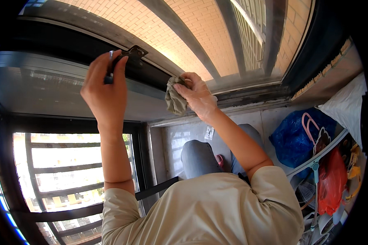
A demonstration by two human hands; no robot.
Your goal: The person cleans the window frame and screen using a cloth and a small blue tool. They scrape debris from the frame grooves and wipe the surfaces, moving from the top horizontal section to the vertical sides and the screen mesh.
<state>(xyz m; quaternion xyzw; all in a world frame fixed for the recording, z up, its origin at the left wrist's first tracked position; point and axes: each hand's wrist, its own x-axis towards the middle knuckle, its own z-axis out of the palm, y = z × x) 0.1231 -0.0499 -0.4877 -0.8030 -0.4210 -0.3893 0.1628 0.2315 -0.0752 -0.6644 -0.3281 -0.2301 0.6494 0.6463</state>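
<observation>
My left hand (105,87) is closed round the dark handle (110,75) of the window, at the black latch plate (135,52) on the dark frame. My fingers hide most of the handle. To the right, my right hand (197,96), in a thin clear plastic glove, grips a crumpled grey-green cloth (176,97). The cloth hangs beside the lower edge of the dark window frame (155,77); whether it touches the frame I cannot tell. Beyond the frame is the window pane (192,45).
Bars and a tiled wall (192,16) show through the glass. At the lower left is a barred window (65,163). On the right stand a blue plastic bag (288,139), a red bag (332,183), a white sack (347,108) and a drying rack's pale pole (315,163). My knees are below.
</observation>
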